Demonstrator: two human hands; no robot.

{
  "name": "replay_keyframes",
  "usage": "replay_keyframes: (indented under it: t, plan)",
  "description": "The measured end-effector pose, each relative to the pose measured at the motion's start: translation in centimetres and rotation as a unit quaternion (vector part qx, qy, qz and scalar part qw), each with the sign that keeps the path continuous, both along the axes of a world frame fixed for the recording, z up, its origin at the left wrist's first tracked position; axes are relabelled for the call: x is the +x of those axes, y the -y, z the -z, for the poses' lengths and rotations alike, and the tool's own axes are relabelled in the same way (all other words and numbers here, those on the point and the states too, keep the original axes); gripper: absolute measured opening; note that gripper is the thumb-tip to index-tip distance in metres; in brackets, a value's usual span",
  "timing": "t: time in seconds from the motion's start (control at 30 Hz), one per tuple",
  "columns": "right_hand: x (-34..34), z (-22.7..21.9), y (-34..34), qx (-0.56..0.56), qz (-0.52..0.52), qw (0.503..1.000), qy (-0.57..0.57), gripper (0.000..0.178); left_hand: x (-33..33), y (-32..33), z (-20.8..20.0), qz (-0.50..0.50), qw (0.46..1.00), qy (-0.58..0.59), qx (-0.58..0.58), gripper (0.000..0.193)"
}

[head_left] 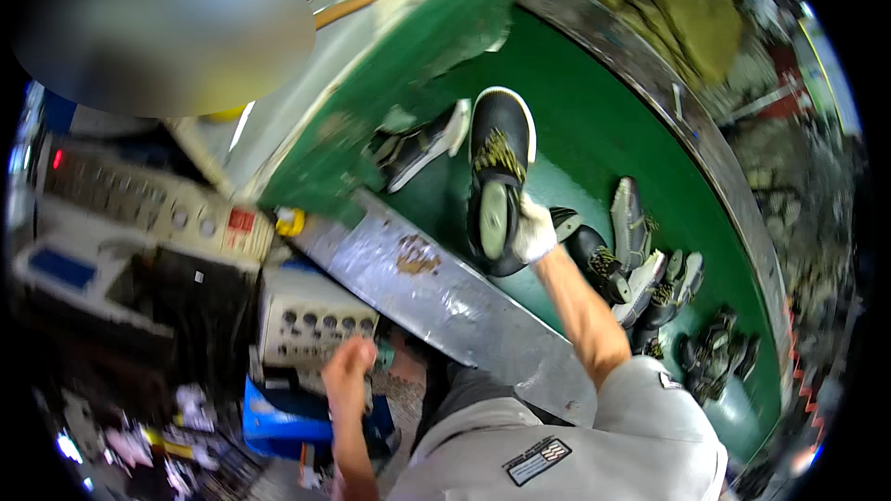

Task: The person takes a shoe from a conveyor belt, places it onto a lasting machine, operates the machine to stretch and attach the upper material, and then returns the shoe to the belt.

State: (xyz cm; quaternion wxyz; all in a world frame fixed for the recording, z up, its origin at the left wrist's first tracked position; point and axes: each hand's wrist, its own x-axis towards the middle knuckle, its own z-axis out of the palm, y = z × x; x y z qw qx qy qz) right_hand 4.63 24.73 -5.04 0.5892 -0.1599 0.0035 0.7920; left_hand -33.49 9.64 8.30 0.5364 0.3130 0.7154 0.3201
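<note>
In my right hand [535, 230], which wears a white glove, is a black shoe [488, 144]. The fingers grip its side near the heel opening. Yellow-and-black laces cross the shoe, a pale green insole shows inside, and a white edge runs round the toe. Off to the left, my bare left hand [350, 364] is closed in a loose fist beside a panel with several knobs [320, 322]. Nothing shows in its fingers, and it is slightly blurred. Another dark shoe [422, 147] with a white sole lies on its side left of the held one.
A green bench surface [575, 102] carries several shoes [636, 264] in a loose group to the right. Along its near side runs a worn metal strip [445, 292]. A green-sided box [371, 83] stands at upper left. Further left is a machine with a control panel [148, 199].
</note>
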Motion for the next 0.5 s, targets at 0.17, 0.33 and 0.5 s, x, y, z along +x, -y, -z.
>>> replay_keyframes:
  t: [0.17,0.33,0.5]
  plan:
    - [-16.8,-8.4,9.0,-0.046,-0.154,0.986,-0.047,0.063,-4.4,-5.6,-7.2,-0.007,0.987,0.078,0.139,0.048]
    - [-31.0,-16.5,13.6,0.055,-0.312,0.934,0.166,0.053,-17.5,1.3,-7.4,-0.116,0.975,0.14,0.129,0.035]
    - [-41.6,-18.1,18.4,0.038,-0.394,0.878,0.271,0.045,-26.0,12.0,-6.7,-0.281,0.941,0.116,0.152,0.016]
